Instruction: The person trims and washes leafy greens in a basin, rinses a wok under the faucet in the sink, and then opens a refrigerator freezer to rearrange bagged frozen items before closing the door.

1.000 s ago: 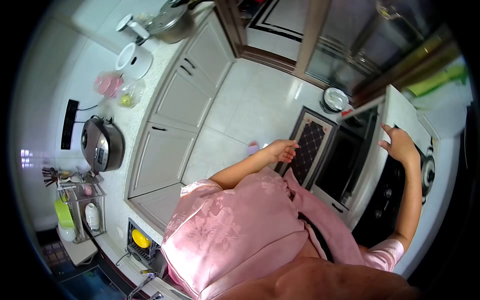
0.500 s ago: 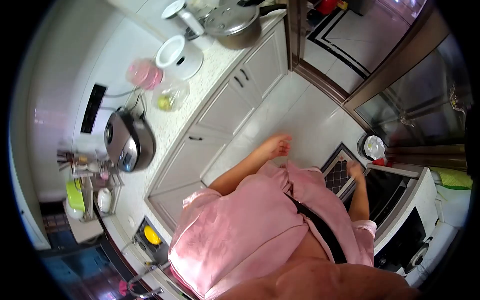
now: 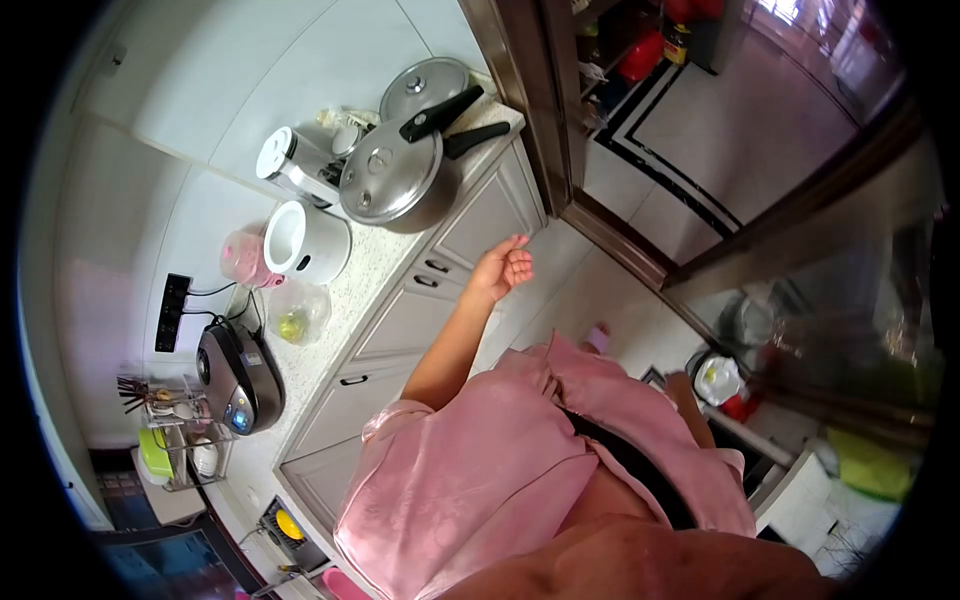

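Note:
My left hand [image 3: 503,270] is raised in front of the white lower cabinets, its fingers loosely curled and slightly apart, with nothing in it. Nearest to it, on the counter, stands a pressure cooker [image 3: 392,180] with a black handle. My right hand [image 3: 682,388] hangs low on the other side, dark and blurred near the pink robe, so its fingers cannot be made out. Not far from it is a bin with a white liner [image 3: 718,380].
On the speckled counter [image 3: 345,305] are a white pot-like appliance [image 3: 305,242], a plastic bag with something yellow-green [image 3: 297,312] and a rice cooker [image 3: 240,378]. A dish rack [image 3: 185,440] stands further along. Brown-framed glass doors [image 3: 800,310] border the right, beside a doorway.
My view has shifted towards the doorway and the pressure cooker. My left hand has risen from over the floor to before the cabinets. My right hand has dropped lower beside the robe.

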The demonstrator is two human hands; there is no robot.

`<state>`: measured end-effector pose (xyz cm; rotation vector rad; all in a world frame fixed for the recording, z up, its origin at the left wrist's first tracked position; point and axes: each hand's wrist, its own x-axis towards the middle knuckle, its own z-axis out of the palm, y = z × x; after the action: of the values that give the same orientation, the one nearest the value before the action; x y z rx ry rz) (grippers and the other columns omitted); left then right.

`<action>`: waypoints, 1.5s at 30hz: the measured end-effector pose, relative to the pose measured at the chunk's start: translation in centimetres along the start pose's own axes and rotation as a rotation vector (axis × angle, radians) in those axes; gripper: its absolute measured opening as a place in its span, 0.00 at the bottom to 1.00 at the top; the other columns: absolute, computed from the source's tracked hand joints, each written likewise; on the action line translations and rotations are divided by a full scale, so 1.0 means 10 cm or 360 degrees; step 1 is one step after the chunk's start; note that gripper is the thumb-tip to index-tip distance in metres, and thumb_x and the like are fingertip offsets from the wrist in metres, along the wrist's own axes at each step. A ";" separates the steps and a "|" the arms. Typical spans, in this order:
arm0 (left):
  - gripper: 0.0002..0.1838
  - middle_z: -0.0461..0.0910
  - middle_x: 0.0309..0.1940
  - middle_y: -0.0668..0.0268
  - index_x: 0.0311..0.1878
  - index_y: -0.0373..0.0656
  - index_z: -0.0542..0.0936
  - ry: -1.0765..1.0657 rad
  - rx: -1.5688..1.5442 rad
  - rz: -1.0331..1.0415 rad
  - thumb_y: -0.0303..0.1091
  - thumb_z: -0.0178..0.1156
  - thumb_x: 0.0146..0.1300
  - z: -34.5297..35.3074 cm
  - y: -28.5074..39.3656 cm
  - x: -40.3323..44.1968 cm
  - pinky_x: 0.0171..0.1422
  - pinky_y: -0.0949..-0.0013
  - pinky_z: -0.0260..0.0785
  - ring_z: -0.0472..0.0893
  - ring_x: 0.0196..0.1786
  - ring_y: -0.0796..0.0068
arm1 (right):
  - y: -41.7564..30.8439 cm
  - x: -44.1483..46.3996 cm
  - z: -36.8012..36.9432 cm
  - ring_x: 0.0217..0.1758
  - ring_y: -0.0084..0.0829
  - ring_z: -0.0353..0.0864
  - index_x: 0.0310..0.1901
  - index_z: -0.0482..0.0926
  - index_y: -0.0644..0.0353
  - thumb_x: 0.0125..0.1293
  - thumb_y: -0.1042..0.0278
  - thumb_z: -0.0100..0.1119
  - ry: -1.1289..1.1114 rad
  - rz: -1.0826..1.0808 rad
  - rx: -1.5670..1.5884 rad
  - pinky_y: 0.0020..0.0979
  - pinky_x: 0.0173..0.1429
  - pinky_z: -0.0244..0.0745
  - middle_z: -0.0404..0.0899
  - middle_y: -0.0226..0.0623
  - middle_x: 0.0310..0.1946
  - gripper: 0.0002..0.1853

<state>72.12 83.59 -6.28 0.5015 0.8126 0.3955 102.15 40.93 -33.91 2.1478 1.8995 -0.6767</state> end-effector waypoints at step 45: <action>0.15 0.80 0.35 0.54 0.54 0.44 0.68 -0.0244 0.0292 -0.0460 0.25 0.49 0.63 2.36 1.08 5.11 0.37 0.63 0.75 0.79 0.31 0.67 | 3.46 3.82 -3.22 0.22 0.38 0.81 0.22 0.81 0.60 0.57 0.54 0.49 0.0072 0.1227 0.1318 0.36 0.31 0.76 0.81 0.42 0.21 0.19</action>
<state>120.70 112.32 -16.25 0.5678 0.7626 0.0149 145.32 83.29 -28.41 3.0593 0.6499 -1.3524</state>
